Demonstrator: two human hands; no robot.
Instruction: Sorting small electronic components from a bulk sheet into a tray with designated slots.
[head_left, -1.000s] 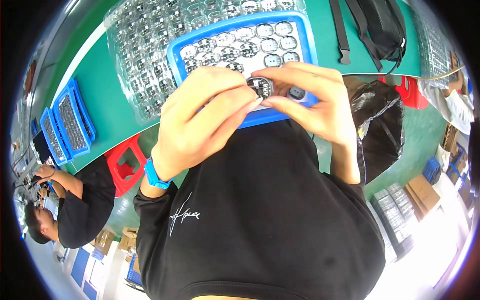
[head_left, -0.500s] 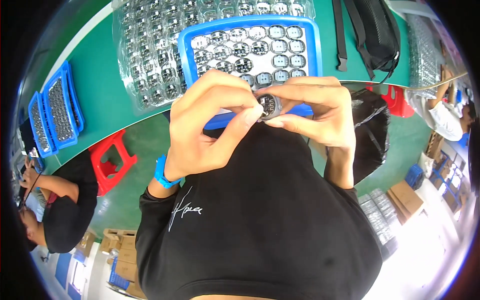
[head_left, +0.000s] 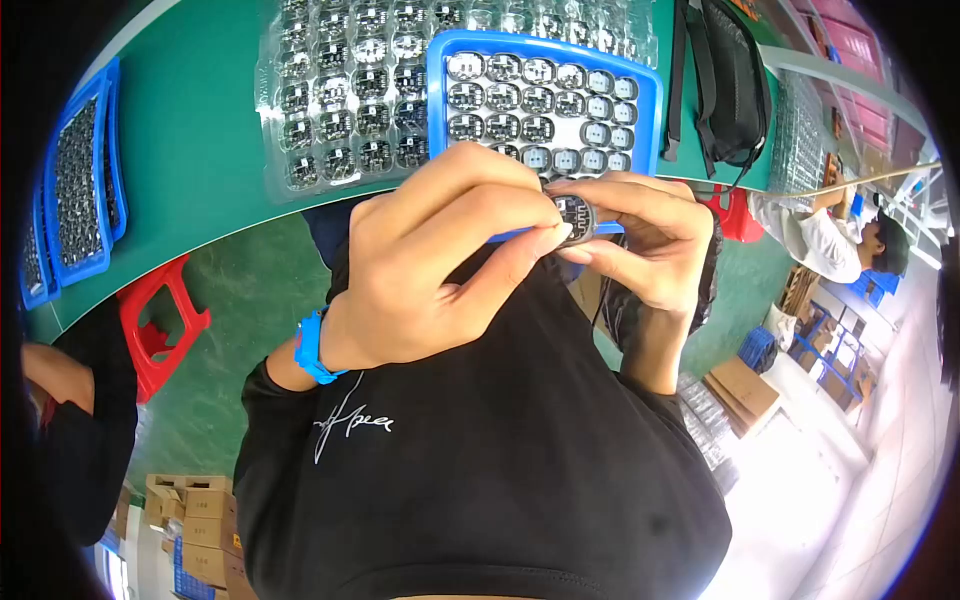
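Note:
Between my two hands is a small rounded grey housing with a dark circuit board (head_left: 573,217) showing in its face. My left hand (head_left: 455,255), with a blue band at the wrist, pinches its left edge between thumb and forefinger. The thumb and fingers of my right hand (head_left: 650,235) grip the other side. Just beyond my hands lies a blue-rimmed tray (head_left: 655,115) with rows of similar round pieces. Some of those hold dark boards; the ones toward the right look like plain grey housings. My fingers hide the tray's near left part.
Clear plastic blister trays (head_left: 335,90) filled with parts lie behind and left on the green table (head_left: 200,130). Stacked blue trays (head_left: 85,180) stand far left, a black bag (head_left: 735,90) at right. Red stools (head_left: 160,325) and other people are nearby.
The whole view has shifted, moving the tray and my hands rightward in the picture. Both hands keep their pinch on the small housing with its board.

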